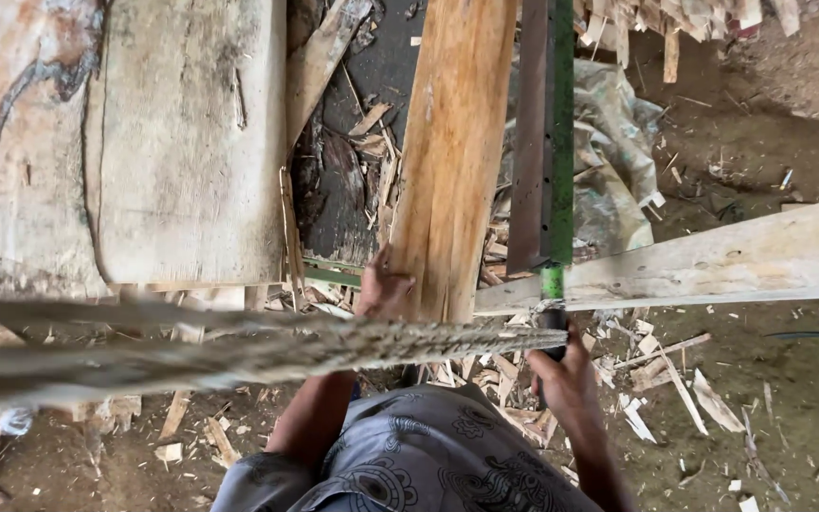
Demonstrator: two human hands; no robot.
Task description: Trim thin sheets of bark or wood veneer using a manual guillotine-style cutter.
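Wooden plank stands at the frame's centre, the left hand gripping its lower end. Right hand clenches the green-handled blade beside it; keep the plank steady and fingers away from the edge.

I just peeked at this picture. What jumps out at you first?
The long pale plank standing up the middle, steadied by the left hand at its lower edge. Right beside it, the right hand grips a big blade with a green edge. A thick frayed rope stretches across in front, and wood chips litter the dirt.
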